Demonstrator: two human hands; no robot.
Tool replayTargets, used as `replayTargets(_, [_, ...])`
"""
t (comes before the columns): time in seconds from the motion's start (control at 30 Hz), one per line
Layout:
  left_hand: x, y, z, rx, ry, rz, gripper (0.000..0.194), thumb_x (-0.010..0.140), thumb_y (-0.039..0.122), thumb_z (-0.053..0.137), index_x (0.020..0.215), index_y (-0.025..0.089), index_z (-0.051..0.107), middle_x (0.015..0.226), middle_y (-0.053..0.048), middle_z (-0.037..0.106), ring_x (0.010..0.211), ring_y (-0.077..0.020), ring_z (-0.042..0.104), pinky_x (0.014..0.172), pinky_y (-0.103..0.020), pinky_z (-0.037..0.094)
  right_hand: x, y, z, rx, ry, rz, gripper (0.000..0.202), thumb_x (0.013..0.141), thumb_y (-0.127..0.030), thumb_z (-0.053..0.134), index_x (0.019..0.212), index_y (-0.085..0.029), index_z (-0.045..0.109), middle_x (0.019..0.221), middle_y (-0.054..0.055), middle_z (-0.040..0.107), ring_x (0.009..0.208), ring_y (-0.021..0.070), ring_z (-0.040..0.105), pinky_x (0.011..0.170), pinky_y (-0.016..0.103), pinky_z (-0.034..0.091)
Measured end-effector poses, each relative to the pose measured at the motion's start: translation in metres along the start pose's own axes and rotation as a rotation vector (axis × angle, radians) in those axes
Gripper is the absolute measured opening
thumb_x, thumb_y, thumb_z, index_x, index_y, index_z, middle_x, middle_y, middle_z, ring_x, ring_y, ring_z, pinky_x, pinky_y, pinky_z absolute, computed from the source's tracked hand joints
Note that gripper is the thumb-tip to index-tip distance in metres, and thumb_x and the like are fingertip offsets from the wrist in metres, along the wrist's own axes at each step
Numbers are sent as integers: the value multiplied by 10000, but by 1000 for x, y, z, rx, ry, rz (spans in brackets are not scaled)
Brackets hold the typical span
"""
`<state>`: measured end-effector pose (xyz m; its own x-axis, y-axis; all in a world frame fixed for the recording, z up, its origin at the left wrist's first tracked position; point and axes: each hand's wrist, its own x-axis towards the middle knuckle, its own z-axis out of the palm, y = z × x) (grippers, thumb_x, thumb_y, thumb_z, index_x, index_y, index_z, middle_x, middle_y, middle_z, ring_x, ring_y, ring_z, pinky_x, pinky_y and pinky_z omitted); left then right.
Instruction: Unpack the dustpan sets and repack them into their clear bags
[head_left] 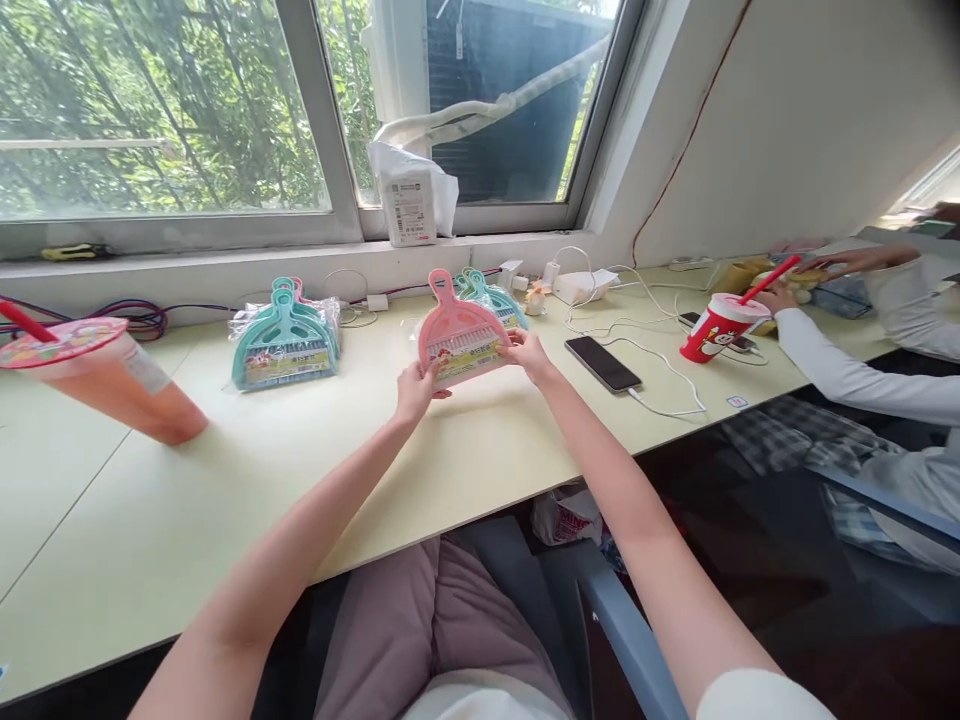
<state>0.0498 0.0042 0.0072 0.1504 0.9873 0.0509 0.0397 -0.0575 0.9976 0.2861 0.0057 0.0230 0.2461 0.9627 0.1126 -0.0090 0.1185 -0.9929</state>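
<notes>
A pink dustpan-and-brush set in clear wrapping is held up over the table, its handle pointing away from me. My left hand grips its lower left corner, and my right hand grips its lower right edge. Behind it on the table, partly hidden, lies a green set. Further left lies a pile of wrapped green sets, with a pink handle showing behind the front one.
A tall orange drink stands at the left. To the right are a phone on a white cable, a red cup with a straw, and another person's hands and sleeves. A white packet sits on the windowsill.
</notes>
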Motion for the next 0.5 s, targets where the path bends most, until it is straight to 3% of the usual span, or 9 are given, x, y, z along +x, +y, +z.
replayTargets(0.13, [17, -5, 66, 357, 4, 110, 96, 834, 281, 640, 807, 190, 624, 918, -111, 661, 1037, -309, 635, 838, -373, 516, 1, 10, -72, -128, 168, 41, 359, 492, -227, 809, 805, -188, 636, 773, 7, 684, 698, 162, 626, 699, 334, 522])
replayTargets(0.23, [32, -9, 103, 607, -9, 250, 146, 889, 253, 524, 851, 189, 649, 1121, -157, 626, 1200, -340, 509, 1004, -463, 407, 13, 28, -101, -202, 296, 43, 317, 510, -245, 768, 790, -182, 633, 761, 14, 697, 707, 185, 642, 719, 369, 532])
replayTargets(0.33, [50, -10, 118, 683, 85, 208, 223, 908, 220, 455, 1002, 170, 650, 1295, -177, 542, 1248, -362, 441, 1015, -497, 364, 38, 46, -101, -387, 398, -35, 237, 553, -245, 724, 762, -196, 623, 736, 15, 704, 778, 217, 663, 818, 420, 529])
replayTargets(0.43, [70, -11, 117, 635, 218, 169, 320, 927, 268, 450, 1193, 135, 566, 1336, -212, 492, 1290, -365, 403, 1027, -484, 346, 69, 58, -83, -469, 461, -86, 185, 583, -221, 703, 751, -200, 628, 784, 52, 708, 853, 255, 680, 917, 475, 493])
replayTargets(0.5, [83, -14, 112, 559, 291, 192, 472, 920, 377, 502, 1326, 142, 452, 1400, -217, 437, 1338, -351, 365, 1050, -467, 332, 90, 62, -71, -506, 500, -161, 152, 612, -215, 692, 751, -194, 634, 927, 104, 701, 984, 279, 665, 985, 498, 457])
